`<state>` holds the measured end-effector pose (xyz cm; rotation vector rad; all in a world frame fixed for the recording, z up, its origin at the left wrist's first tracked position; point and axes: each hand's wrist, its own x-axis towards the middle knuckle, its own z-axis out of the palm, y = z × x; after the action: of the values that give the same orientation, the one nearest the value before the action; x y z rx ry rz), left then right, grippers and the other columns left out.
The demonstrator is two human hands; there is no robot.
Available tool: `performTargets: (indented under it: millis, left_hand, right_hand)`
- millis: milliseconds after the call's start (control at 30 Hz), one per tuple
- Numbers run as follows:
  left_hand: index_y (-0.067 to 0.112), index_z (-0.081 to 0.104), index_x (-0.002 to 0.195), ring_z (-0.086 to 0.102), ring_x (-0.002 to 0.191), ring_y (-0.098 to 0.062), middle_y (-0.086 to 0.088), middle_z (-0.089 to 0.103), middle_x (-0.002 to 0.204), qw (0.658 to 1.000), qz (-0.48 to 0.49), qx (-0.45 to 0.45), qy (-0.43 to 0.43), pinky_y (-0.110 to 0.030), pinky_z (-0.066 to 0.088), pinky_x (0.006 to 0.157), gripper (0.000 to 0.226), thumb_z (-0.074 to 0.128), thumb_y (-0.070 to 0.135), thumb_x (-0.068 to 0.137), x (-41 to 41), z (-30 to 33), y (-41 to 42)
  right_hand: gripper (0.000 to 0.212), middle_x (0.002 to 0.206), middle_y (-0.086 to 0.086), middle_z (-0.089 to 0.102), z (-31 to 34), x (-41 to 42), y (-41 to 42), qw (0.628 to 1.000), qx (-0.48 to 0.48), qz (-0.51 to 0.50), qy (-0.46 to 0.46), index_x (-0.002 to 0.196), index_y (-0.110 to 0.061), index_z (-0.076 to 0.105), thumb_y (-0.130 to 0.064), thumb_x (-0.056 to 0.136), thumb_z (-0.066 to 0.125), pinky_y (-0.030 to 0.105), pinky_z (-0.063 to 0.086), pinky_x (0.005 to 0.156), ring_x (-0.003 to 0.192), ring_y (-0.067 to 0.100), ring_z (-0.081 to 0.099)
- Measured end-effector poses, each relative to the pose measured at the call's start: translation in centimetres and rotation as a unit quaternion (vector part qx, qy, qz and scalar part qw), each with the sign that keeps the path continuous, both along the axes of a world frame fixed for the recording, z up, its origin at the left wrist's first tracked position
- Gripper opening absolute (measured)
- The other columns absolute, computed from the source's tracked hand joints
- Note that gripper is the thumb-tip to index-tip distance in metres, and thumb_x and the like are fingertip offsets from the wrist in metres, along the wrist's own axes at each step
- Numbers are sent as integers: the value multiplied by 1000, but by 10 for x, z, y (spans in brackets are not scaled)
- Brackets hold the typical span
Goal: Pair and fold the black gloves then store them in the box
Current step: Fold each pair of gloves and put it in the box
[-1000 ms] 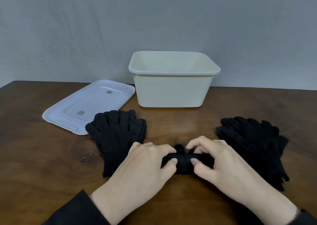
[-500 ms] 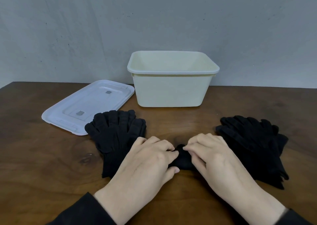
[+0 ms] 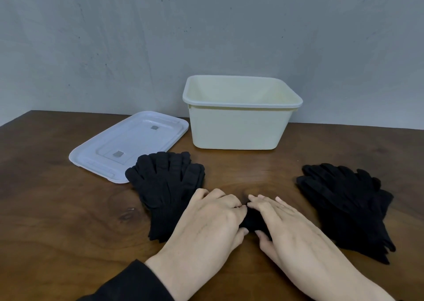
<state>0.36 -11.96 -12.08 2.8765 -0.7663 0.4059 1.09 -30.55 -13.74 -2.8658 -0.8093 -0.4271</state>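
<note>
Nearest the person, the left hand (image 3: 213,220) and right hand (image 3: 289,222) pinch a folded glove bundle (image 3: 253,220) between them — now covering it far more than 1 second ago. Glove stacks lie at 9 o'clock (image 3: 165,186) and 3 o'clock (image 3: 346,206). At 12 o'clock the cream box (image 3: 238,128) shows no contents — its lid (image 3: 128,144) lies flat at 10 o'clock.
</note>
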Motion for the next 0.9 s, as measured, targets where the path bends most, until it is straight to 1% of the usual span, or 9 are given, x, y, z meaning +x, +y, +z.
performTargets:
  millis: [67, 167, 267, 367, 433, 567, 667, 800, 900]
  left_hand:
    - [30, 71, 106, 58, 93, -8, 16, 68, 100, 1000, -2, 1, 7, -33, 47, 85, 32, 58, 50, 85, -1, -1, 2]
    - [27, 68, 117, 54, 104, -8, 16, 65, 112, 1000, -3, -13, 6, -35, 43, 94, 49, 45, 59, 89, -5, 5, 1]
    - [27, 68, 119, 54, 109, -8, 15, 65, 118, 993, 25, -108, -43, -34, 41, 97, 57, 38, 66, 91, -7, 22, 10]
    - [27, 72, 106, 58, 101, -8, 15, 69, 105, 956, 86, -263, -94, -35, 44, 91, 41, 44, 55, 94, 4, 35, 38]
    - [28, 72, 96, 57, 94, -4, 18, 67, 93, 930, 131, -328, -106, -32, 46, 86, 34, 45, 49, 94, 13, 35, 59]
    - [24, 69, 85, 54, 79, -7, 14, 63, 77, 908, 181, -360, -112, -26, 44, 73, 36, 42, 46, 95, 24, 27, 84]
    - [21, 65, 73, 56, 72, -12, 9, 60, 67, 888, 193, -407, -87, -35, 47, 67, 37, 45, 40, 98, 32, 20, 88]
    - [15, 69, 76, 60, 73, -14, 2, 64, 69, 876, 196, -434, -70, -40, 50, 70, 43, 46, 43, 99, 35, 14, 90]
    - [12, 67, 73, 60, 73, -15, -1, 64, 69, 867, 201, -452, -58, -41, 50, 70, 51, 41, 49, 97, 36, 12, 92]
  right_hand:
    - [62, 106, -4, 76, 4, -1, 2, 1000, 5, 8, -19, 100, -19, 76, -19, 42, 97, 31, 54, 93, 98, 10, 72]
    - [45, 101, -5, 72, 11, -3, 0, 999, -3, 15, -48, 101, -19, 77, -12, 58, 88, 34, 57, 83, 90, 14, 71]
    - [49, 101, -8, 71, 16, -5, -1, 999, -6, 19, -35, 106, -19, 76, -11, 59, 88, 24, 53, 76, 87, 11, 69]
    - [49, 105, -14, 69, 18, -7, -1, 1000, 4, 12, -17, 113, -22, 72, -11, 67, 85, 22, 52, 78, 93, 6, 65]
    - [47, 108, -14, 69, 19, -8, -1, 1000, 9, 9, -11, 117, -23, 70, -11, 73, 81, 22, 51, 82, 97, 5, 64]
    - [48, 110, -11, 71, 34, -8, 1, 999, 29, -15, -13, 118, -22, 70, -10, 73, 82, 22, 47, 90, 101, 8, 65]
    - [45, 109, -12, 70, 66, -1, 8, 997, 64, -6, -51, 117, -24, 69, -4, 77, 75, 25, 47, 91, 102, 10, 63]
    - [33, 91, -9, 67, 122, 28, 25, 992, 87, -26, -82, 109, -31, 63, -12, 82, 65, 37, 51, 70, 83, 18, 59]
    - [25, 87, -3, 63, 157, 71, 38, 989, 103, -35, -97, 108, -26, 61, -14, 85, 62, 38, 46, 67, 79, 23, 55]
